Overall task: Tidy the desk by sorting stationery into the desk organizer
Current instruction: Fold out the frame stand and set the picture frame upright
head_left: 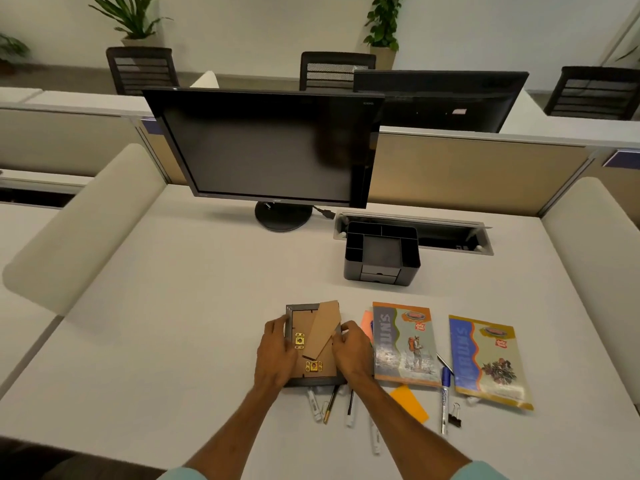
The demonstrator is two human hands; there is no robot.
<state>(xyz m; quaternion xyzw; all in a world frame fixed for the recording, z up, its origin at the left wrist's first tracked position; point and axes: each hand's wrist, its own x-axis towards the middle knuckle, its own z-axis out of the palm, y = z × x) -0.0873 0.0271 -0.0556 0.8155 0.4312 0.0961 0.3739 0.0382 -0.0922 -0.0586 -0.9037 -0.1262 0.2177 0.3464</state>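
A grey picture frame lies face down near the desk's front edge, its brown back and cardboard stand up. My left hand grips its left side and my right hand grips its right side. Several pens and a paper clip poke out from under the frame. Right of it lie two notebooks, a blue marker, orange sticky notes and a black binder clip. The black desk organizer stands behind them, its compartments looking empty.
A monitor on a round stand sits at the back of the white desk. A cable slot lies behind the organizer. Padded dividers flank the desk on both sides.
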